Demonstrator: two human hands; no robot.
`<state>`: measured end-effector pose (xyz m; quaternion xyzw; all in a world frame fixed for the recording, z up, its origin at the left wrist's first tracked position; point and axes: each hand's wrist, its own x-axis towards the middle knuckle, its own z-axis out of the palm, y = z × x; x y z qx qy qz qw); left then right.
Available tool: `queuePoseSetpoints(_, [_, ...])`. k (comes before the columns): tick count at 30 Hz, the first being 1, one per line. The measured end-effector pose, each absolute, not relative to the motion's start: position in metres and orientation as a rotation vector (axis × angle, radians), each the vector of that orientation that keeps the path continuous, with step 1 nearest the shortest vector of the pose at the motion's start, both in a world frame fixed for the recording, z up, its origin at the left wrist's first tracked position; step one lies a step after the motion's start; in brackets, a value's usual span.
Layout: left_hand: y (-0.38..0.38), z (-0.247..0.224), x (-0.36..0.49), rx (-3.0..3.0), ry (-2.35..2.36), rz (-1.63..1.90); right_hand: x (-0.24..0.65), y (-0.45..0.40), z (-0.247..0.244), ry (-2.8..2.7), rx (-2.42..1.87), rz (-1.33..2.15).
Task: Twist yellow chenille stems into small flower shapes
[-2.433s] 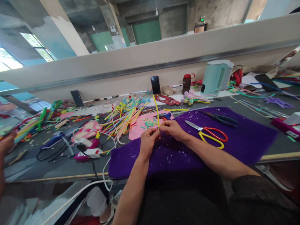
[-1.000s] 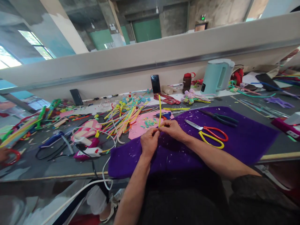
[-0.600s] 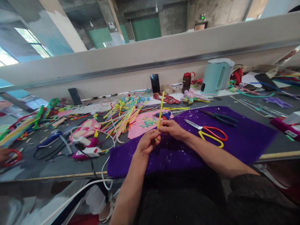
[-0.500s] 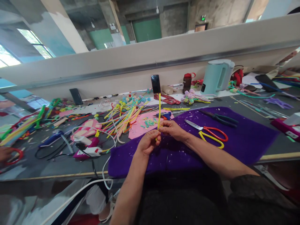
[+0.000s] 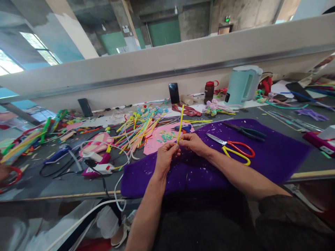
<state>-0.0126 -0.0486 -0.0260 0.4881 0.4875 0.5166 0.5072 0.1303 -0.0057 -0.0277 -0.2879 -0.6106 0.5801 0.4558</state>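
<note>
A yellow pipe cleaner [image 5: 181, 122] stands nearly upright above my fingertips, its top leaning slightly right. My left hand [image 5: 167, 155] pinches its lower end from the left. Close against it, my right hand [image 5: 193, 143] pinches the same stem from the right; the bottom of the stem is hidden by the fingers. Both hands are over a purple cloth [image 5: 146, 176] speckled with small bits. To the right of my right hand lie scissors [image 5: 232, 147] with one red and one yellow handle. Dark-handled pliers [image 5: 246, 131] rest farther back on the cloth.
Behind my hands, a pink sheet [image 5: 150, 146] carries small green and yellow clippings, with a blue glue gun [image 5: 186, 128] beside it. Colourful pipe cleaners [image 5: 136, 130] pile up left. A kettle [image 5: 239, 87], bottle [image 5: 209, 91] and phone [image 5: 173, 92] stand behind. Another person's hand [image 5: 4, 172] is far left.
The yellow pipe cleaner's top has tipped to the right. My left hand has turned slightly and its fingers have moved up the stem. At far left, the other person's hand has shifted left.
</note>
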Motion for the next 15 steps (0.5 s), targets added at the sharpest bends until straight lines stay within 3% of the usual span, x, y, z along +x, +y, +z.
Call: queuePoseSetpoints(15, [-0.0431,-0.0265,-0.0204,0.795,0.895,1.018,0.1248,-0.0108,-0.0267,-1.45,-0.584,1.618])
